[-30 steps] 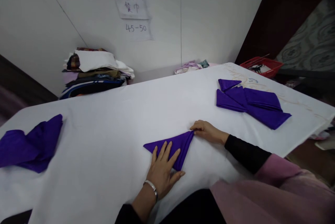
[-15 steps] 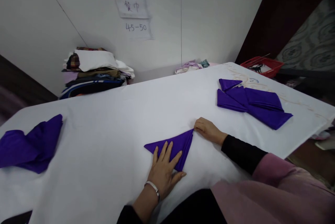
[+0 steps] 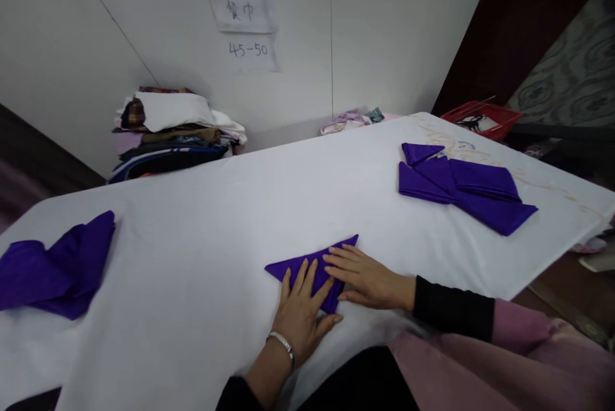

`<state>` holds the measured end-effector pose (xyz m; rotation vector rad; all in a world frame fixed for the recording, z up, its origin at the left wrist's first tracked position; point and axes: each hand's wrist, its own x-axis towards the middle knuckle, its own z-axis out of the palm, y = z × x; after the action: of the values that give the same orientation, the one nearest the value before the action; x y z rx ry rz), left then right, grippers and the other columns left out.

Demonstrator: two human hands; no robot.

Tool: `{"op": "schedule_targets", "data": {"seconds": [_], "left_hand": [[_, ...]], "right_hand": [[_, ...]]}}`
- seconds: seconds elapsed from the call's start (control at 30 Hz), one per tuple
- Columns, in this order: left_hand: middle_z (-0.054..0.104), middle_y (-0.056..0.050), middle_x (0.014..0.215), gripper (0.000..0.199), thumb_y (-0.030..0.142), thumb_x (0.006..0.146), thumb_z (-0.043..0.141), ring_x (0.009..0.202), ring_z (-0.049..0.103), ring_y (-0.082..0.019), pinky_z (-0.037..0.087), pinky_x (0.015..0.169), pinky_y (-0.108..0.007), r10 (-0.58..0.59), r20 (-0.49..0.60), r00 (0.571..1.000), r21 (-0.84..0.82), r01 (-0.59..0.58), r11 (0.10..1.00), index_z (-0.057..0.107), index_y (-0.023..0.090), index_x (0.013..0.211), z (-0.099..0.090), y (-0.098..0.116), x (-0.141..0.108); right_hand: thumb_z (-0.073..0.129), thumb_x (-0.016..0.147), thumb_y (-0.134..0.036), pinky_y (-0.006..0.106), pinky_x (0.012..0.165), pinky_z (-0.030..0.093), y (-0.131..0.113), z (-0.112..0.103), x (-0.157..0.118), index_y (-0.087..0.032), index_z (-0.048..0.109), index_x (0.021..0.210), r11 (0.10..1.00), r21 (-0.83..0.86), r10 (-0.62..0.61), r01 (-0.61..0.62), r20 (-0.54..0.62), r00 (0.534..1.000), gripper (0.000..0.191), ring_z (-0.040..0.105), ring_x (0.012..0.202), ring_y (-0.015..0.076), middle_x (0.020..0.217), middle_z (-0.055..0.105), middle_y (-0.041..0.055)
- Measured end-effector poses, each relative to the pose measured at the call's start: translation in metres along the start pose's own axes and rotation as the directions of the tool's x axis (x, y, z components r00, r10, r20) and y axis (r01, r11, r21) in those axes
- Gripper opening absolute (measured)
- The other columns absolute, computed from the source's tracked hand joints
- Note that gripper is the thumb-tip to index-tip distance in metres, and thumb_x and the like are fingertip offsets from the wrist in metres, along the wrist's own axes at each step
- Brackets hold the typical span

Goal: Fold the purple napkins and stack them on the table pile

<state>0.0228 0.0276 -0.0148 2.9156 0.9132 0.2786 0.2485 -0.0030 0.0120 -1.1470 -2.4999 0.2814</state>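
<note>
A purple cloth folded into a small triangle [image 3: 288,265] lies on the white tablecloth [image 3: 192,283], its long edge away from me. My left hand [image 3: 302,314], with a silver bracelet at the wrist, rests flat on its left and middle part, fingers spread. Flat over the right part of the same cloth lies my right hand [image 3: 362,276], fingers stretched out beside the left fingertips. Both hands cover much of the triangle; its left and upper right points show.
Folded purple cloths [image 3: 485,184] lie at the right of the table, and a loose purple cloth [image 3: 62,267] at the far left. A clothes stack [image 3: 175,136] stands by the wall. Beyond the far right edge sits a red basket [image 3: 504,118].
My right hand has let go of the triangle's upper right corner, moved left and down, and flattened onto the cloth. My left hand has stayed where it was.
</note>
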Motion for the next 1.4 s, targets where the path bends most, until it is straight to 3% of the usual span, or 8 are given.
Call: {"op": "schedule_targets", "data": {"seconds": [0.17, 0.37, 0.5, 0.63, 0.8, 1.0, 1.2, 1.4], "left_hand": [[0.026, -0.013, 0.148, 0.063, 0.058, 0.08, 0.047, 0.134, 0.022, -0.035, 0.021, 0.101, -0.061, 0.001, -0.009, 1.0, -0.019, -0.001, 1.0, 0.033, 0.034, 0.137, -0.001, 0.001, 0.0], [0.025, -0.013, 0.148, 0.063, 0.06, 0.08, 0.045, 0.135, 0.021, -0.035, 0.02, 0.101, -0.062, -0.017, 0.029, 0.999, -0.049, 0.018, 0.999, 0.035, 0.033, 0.136, -0.005, 0.002, 0.0], [0.025, -0.013, 0.148, 0.064, 0.061, 0.08, 0.043, 0.135, 0.019, -0.035, 0.019, 0.102, -0.063, -0.03, 0.051, 0.998, -0.066, 0.033, 0.997, 0.033, 0.033, 0.137, -0.005, 0.002, 0.0], [0.025, -0.012, 0.148, 0.066, 0.065, 0.079, 0.039, 0.136, 0.018, -0.035, 0.017, 0.103, -0.064, -0.035, 0.063, 0.997, -0.1, 0.042, 0.994, 0.032, 0.033, 0.137, -0.007, 0.005, -0.001], [0.03, -0.011, 0.146, 0.064, 0.064, 0.081, 0.036, 0.137, 0.016, -0.032, 0.015, 0.105, -0.062, -0.074, 0.084, 0.994, -0.126, 0.085, 0.988, 0.032, 0.033, 0.137, -0.012, 0.009, -0.001], [0.024, -0.01, 0.149, 0.067, 0.067, 0.079, 0.036, 0.137, 0.015, -0.032, 0.012, 0.106, -0.062, -0.062, 0.086, 0.994, -0.163, 0.076, 0.984, 0.031, 0.034, 0.137, -0.012, 0.008, -0.002], [0.023, -0.013, 0.149, 0.072, 0.069, 0.076, 0.038, 0.136, 0.015, -0.035, 0.013, 0.104, -0.064, -0.063, 0.107, 0.992, -0.152, 0.079, 0.985, 0.032, 0.032, 0.137, -0.012, 0.007, -0.001], [0.03, -0.01, 0.147, 0.059, 0.055, 0.081, 0.047, 0.135, 0.022, -0.033, 0.014, 0.105, -0.062, -0.067, 0.04, 0.997, -0.104, 0.071, 0.992, 0.038, 0.032, 0.134, -0.009, 0.006, 0.002]], "right_hand": [[0.041, 0.09, -0.05, 0.049, 0.111, 0.014, 0.014, 0.003, -0.008, -0.015, 0.027, 0.141, 0.995, -0.045, 0.094, -0.088, 0.155, 0.983, 0.063, 0.019, 0.136, 0.0237, 0.145, 0.03, 0.0119], [0.035, 0.092, -0.05, 0.05, 0.11, 0.014, 0.038, -0.008, -0.026, -0.019, 0.02, 0.143, 0.972, -0.105, 0.222, -0.209, 0.127, 0.967, 0.062, 0.02, 0.136, 0.0229, 0.147, 0.025, 0.0108], [0.035, 0.092, -0.05, 0.053, 0.108, 0.019, 0.031, -0.015, -0.022, -0.019, 0.026, 0.142, 0.936, -0.18, 0.317, -0.304, 0.048, 0.947, 0.059, 0.021, 0.135, 0.0257, 0.145, 0.03, 0.0126], [0.038, 0.091, -0.051, 0.052, 0.109, 0.016, 0.0, -0.016, -0.003, -0.017, 0.022, 0.143, 0.965, -0.176, 0.196, -0.194, -0.006, 0.981, 0.065, 0.013, 0.137, 0.0252, 0.148, 0.024, 0.0124], [0.036, 0.087, -0.059, 0.05, 0.11, 0.017, -0.025, 0.005, 0.016, -0.012, 0.021, 0.143, 0.994, -0.101, 0.05, -0.039, 0.115, 0.992, 0.074, 0.012, 0.137, 0.0264, 0.147, 0.023, 0.0135], [0.04, 0.088, -0.055, 0.052, 0.108, 0.021, -0.002, 0.024, -0.004, -0.016, 0.018, 0.144, 0.985, -0.123, 0.133, -0.12, 0.103, 0.986, 0.071, 0.018, 0.136, 0.0268, 0.146, 0.027, 0.0131], [0.038, 0.091, -0.049, 0.053, 0.107, 0.021, 0.025, 0.008, -0.024, -0.02, 0.017, 0.144, 0.953, -0.167, 0.265, -0.251, 0.066, 0.962, 0.064, 0.02, 0.136, 0.0262, 0.147, 0.025, 0.0118], [0.04, 0.091, -0.048, 0.051, 0.108, 0.021, 0.035, -0.002, -0.021, -0.021, 0.024, 0.142, 0.962, -0.128, 0.253, -0.242, 0.08, 0.964, 0.061, 0.023, 0.135, 0.0254, 0.146, 0.028, 0.0111]]}}
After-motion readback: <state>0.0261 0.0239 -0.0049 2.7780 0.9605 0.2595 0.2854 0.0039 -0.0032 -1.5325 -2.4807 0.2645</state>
